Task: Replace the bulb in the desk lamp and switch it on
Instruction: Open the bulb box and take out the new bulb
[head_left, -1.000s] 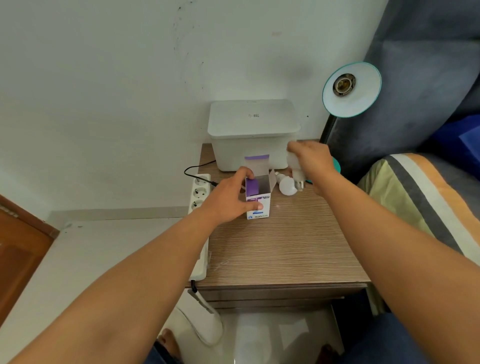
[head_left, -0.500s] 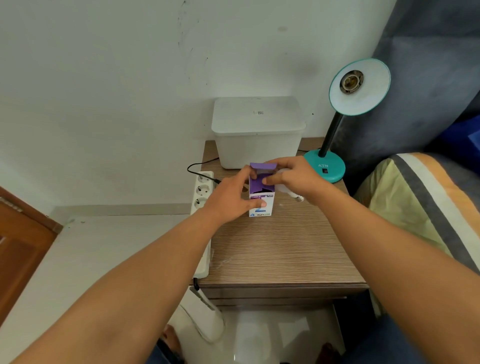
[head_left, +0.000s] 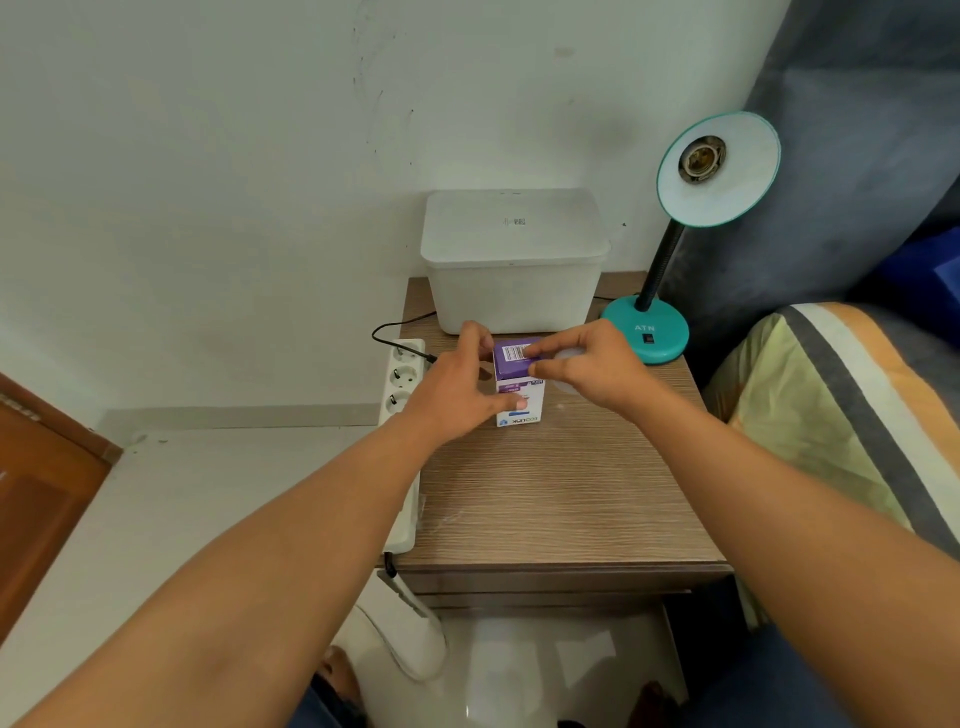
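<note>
A small purple and white bulb box (head_left: 519, 400) stands upright on the wooden nightstand (head_left: 545, 499). My left hand (head_left: 457, 384) grips its left side. My right hand (head_left: 587, 369) has thumb and forefinger on the purple top flap, which lies folded down over the box. A white bulb (head_left: 568, 355) shows partly behind my right hand, beside the box; I cannot tell whether the hand holds it. The teal desk lamp (head_left: 647, 332) stands at the back right. Its shade (head_left: 737, 182) faces me, and the socket (head_left: 701, 157) has no bulb in it.
A white lidded bin (head_left: 514, 260) sits against the wall just behind the box. A white power strip (head_left: 402, 384) hangs along the nightstand's left edge with a black cable plugged in. A bed with striped bedding (head_left: 841, 415) borders the right side. A wooden door (head_left: 41, 499) is at far left.
My right hand came left from the lamp's side to the box top. The flap that stood open is now folded down. My left hand has kept its grip on the box.
</note>
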